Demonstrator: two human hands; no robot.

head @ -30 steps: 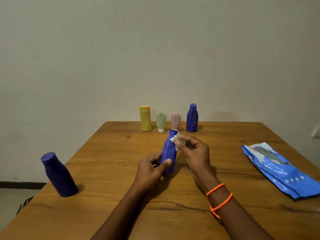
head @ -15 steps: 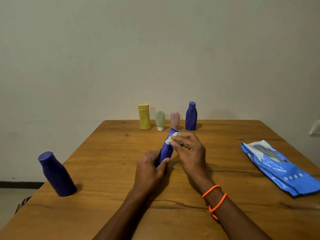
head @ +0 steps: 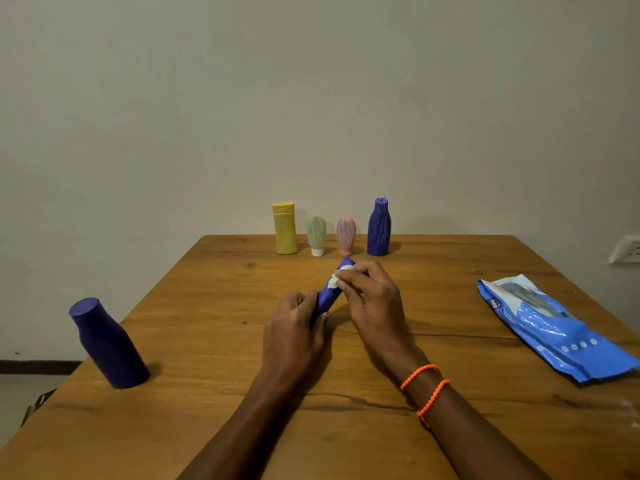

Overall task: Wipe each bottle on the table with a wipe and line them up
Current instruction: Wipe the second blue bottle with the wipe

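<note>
My left hand (head: 292, 336) grips the base of a blue ribbed bottle (head: 329, 294), which tilts away from me over the middle of the wooden table (head: 214, 341). My right hand (head: 372, 299) pinches a small white wipe (head: 335, 279) against the bottle's upper side. Along the far edge stand a yellow bottle (head: 285, 228), a green tube (head: 316, 234), a pink tube (head: 346, 234) and another blue ribbed bottle (head: 379, 226) in a row. A dark purple bottle (head: 107, 342) stands alone at the near left.
A blue pack of wipes (head: 550, 327) lies flat near the table's right edge. A plain wall rises behind the table, with a white socket (head: 625, 250) at the far right. The floor shows past the left edge.
The held bottle has tipped from nearly upright to leaning away from me. My right hand has slid the wipe from its neck down along its side.
</note>
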